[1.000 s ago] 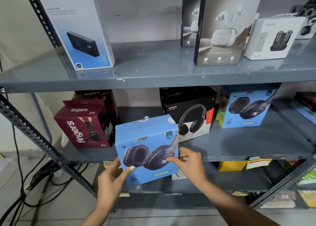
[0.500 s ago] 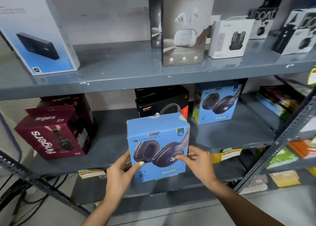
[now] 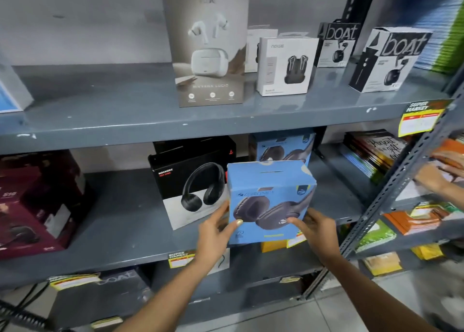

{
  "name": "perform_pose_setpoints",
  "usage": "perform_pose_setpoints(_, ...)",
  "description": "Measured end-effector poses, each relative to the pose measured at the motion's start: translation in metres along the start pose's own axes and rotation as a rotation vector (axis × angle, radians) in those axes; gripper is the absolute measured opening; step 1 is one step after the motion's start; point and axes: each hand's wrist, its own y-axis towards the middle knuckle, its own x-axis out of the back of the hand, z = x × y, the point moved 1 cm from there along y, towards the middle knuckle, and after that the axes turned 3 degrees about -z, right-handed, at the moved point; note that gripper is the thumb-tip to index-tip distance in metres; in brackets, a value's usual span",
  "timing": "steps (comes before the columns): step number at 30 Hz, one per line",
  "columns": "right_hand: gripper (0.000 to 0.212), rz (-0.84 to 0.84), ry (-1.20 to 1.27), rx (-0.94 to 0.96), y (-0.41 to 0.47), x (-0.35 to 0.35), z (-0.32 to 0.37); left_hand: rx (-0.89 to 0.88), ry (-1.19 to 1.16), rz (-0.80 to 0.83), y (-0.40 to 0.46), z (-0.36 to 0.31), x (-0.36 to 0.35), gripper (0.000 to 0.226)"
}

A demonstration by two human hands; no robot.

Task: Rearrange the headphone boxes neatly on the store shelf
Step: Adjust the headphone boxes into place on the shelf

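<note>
A blue Zebronics headphone box (image 3: 270,198) is held upright at the front edge of the middle shelf (image 3: 120,231). My left hand (image 3: 216,231) grips its lower left corner and my right hand (image 3: 313,228) its lower right. Directly behind it stands a second blue Zebronics box (image 3: 283,147), partly hidden. A black and white Rockerz headphone box (image 3: 190,181) stands just to the left, angled. Two maroon Fingers boxes (image 3: 32,206) sit at the far left of the same shelf.
The upper shelf (image 3: 125,113) carries a tall Nirvana earbuds box (image 3: 209,45), a white Noise box (image 3: 285,65) and two Boat boxes (image 3: 388,58). A slotted upright (image 3: 401,178) borders the right, with books (image 3: 371,151) beyond. Another person's hand (image 3: 439,178) reaches in at right.
Both hands have carried the blue box to the right, from near the maroon boxes to in front of the other blue box. The view has swung right too.
</note>
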Motion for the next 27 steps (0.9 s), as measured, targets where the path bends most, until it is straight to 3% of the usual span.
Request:
perform_pose_setpoints(1, 0.012, 0.027, -0.01, -0.014, 0.011, 0.006, -0.006, -0.003, 0.008, 0.009, 0.011, 0.003, -0.012, 0.061)
perform_pose_setpoints(9, 0.014, 0.064, -0.155, -0.062, 0.1, 0.025, -0.035, -0.017, 0.048, 0.018, 0.08, 0.01, -0.08, 0.07)
perform_pose_setpoints(27, 0.012, 0.019, -0.144, -0.173, 0.113, 0.013, -0.033, 0.015, 0.07, 0.022, 0.108, 0.025, -0.081, 0.073)
